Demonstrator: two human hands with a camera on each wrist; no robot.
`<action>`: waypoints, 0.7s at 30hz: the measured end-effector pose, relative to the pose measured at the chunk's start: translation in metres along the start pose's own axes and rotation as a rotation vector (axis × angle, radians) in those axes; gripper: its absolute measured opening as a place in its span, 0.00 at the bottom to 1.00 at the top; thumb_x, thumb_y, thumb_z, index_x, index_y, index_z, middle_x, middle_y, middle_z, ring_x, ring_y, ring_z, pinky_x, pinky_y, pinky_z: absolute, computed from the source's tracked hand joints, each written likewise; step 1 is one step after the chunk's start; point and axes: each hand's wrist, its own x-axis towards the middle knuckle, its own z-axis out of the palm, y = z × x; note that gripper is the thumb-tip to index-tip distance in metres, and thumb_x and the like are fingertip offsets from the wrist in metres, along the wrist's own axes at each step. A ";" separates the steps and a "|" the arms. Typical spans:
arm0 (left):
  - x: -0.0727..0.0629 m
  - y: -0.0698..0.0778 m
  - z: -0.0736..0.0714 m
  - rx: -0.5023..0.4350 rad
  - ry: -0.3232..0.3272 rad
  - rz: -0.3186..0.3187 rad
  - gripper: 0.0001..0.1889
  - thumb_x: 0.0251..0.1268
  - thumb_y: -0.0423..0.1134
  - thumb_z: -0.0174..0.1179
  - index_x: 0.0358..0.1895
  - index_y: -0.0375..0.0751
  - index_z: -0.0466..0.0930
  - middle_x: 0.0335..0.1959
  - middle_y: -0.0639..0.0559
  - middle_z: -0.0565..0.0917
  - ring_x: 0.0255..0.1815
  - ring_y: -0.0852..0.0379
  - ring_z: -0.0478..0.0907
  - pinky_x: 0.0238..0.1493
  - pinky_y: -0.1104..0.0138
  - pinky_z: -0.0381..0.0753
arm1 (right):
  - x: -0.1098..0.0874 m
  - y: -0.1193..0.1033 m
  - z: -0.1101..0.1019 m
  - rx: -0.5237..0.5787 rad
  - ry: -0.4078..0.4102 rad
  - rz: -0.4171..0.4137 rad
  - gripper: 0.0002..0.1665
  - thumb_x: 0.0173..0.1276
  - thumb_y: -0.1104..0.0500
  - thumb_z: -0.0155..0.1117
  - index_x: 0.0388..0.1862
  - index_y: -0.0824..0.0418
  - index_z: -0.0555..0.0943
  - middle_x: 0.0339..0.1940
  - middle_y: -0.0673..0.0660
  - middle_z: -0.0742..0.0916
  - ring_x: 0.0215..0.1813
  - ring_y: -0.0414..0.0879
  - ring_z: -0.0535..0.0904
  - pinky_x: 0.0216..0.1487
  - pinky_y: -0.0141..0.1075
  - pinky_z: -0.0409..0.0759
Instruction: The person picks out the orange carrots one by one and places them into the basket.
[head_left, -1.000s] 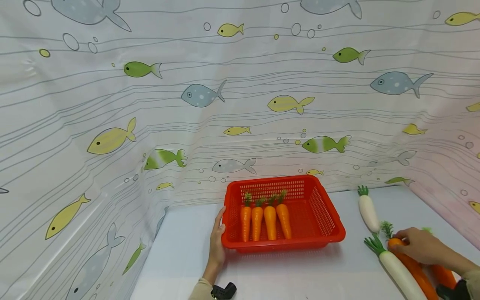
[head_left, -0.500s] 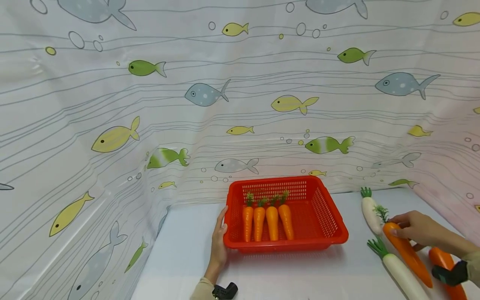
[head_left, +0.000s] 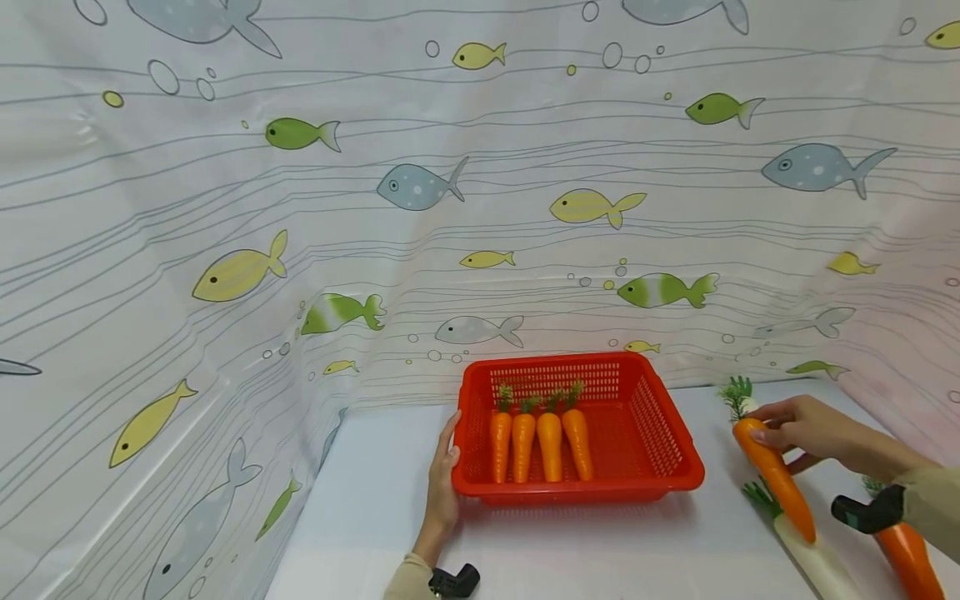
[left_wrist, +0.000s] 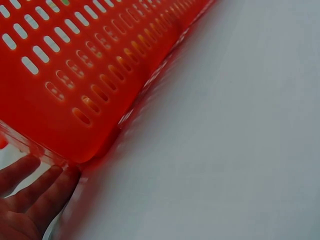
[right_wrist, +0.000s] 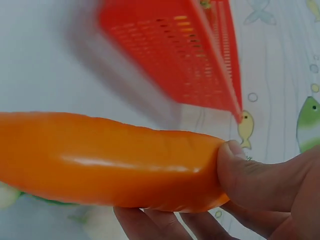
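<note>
My right hand [head_left: 813, 429] pinches an orange carrot [head_left: 776, 479] near its leafy top, thumb on one side and fingers on the other. The carrot slants above the table, its tip in front of a white radish [head_left: 813, 558]. In the right wrist view the carrot [right_wrist: 110, 160] spans the lower half, and the right hand's thumb [right_wrist: 250, 172] presses its thick end. My left hand [head_left: 441, 492] rests against the left side of a red plastic basket [head_left: 630, 487]. Straight left fingers [left_wrist: 37, 192] touch the basket wall in the left wrist view. Several carrots [head_left: 550, 446] lie side by side inside the basket.
Another carrot [head_left: 907, 558] lies at the right front, partly behind the right wrist's black device [head_left: 870, 508]. A second radish, mostly hidden behind the right hand, shows its green top [head_left: 738, 387]. A fish-patterned sheet [head_left: 525, 233] stands behind the white table [head_left: 360, 517].
My right hand has lifted the carrot off the table and carried it left and away from me, over the radishes. The left hand stays at the basket. The head view has shifted slightly.
</note>
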 end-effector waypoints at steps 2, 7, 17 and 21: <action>0.000 0.001 0.000 0.005 0.001 -0.002 0.30 0.84 0.46 0.30 0.85 0.62 0.57 0.87 0.57 0.59 0.85 0.50 0.60 0.79 0.50 0.63 | 0.004 -0.005 0.001 0.020 -0.005 -0.021 0.39 0.80 0.51 0.64 0.72 0.82 0.69 0.50 0.62 0.89 0.46 0.50 0.86 0.45 0.52 0.92; 0.000 0.000 0.000 0.003 0.007 0.014 0.30 0.84 0.46 0.31 0.85 0.61 0.57 0.87 0.56 0.59 0.85 0.48 0.59 0.80 0.42 0.60 | 0.012 -0.020 0.005 0.070 -0.009 -0.050 0.39 0.80 0.52 0.63 0.74 0.82 0.68 0.52 0.65 0.89 0.47 0.51 0.87 0.47 0.53 0.92; 0.000 -0.001 0.000 0.007 -0.004 0.011 0.30 0.85 0.48 0.30 0.85 0.61 0.56 0.87 0.55 0.59 0.84 0.47 0.60 0.78 0.48 0.65 | 0.025 -0.039 0.004 0.147 -0.051 -0.093 0.39 0.81 0.54 0.59 0.76 0.84 0.63 0.53 0.64 0.90 0.49 0.53 0.88 0.49 0.54 0.91; 0.000 -0.001 0.001 0.018 0.000 0.012 0.30 0.85 0.49 0.30 0.86 0.61 0.56 0.87 0.55 0.59 0.84 0.46 0.61 0.78 0.46 0.66 | 0.029 -0.043 0.007 0.171 -0.070 -0.105 0.39 0.81 0.55 0.60 0.76 0.82 0.63 0.53 0.63 0.89 0.48 0.53 0.88 0.48 0.53 0.91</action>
